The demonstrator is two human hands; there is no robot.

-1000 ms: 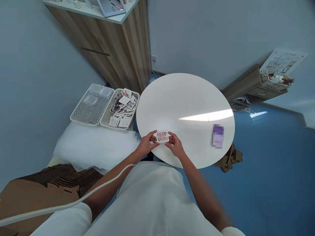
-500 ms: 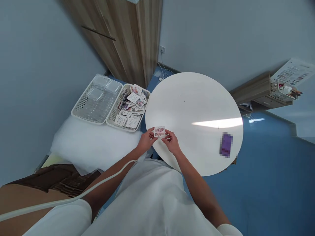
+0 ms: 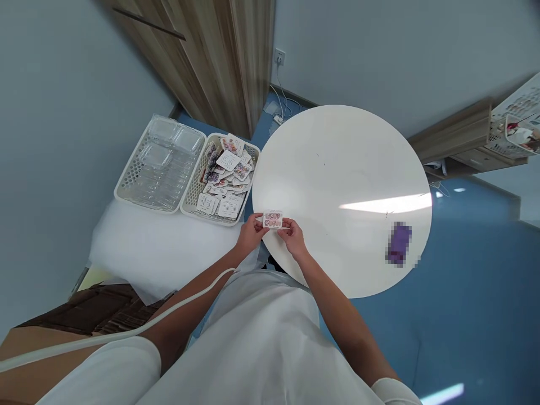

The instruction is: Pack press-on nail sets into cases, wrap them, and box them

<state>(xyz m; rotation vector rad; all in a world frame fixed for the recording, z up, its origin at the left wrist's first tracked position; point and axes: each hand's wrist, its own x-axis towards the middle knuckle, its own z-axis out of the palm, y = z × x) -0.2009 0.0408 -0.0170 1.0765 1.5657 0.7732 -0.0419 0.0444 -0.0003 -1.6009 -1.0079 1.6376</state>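
Note:
A small white card (image 3: 273, 219) bears two rows of pinkish-red shapes that look like press-on nails. It is held up over the near left edge of the round white table (image 3: 337, 146). My left hand (image 3: 250, 235) pinches its left side between thumb and fingers. At the right side, my right hand (image 3: 293, 236) has its thumb and fingers closed on the card's lower corner. Many similar cards (image 3: 230, 161), some with printed text facing up, lie heaped in a white perforated basket (image 3: 189, 198) to the left of the table.
Clear plastic boxes (image 3: 162, 169) fill a second white basket (image 3: 126, 191) farther left. White foam sheeting (image 3: 169, 242) lies below the baskets, beside an open cardboard box (image 3: 37, 349). A blurred purple object (image 3: 399, 243) rests on the table's right. A wooden cabinet (image 3: 211, 62) stands behind.
The view has shifted a little, so the table and baskets sit differently in the picture. Both hands stay at the card, which now looks slightly flatter.

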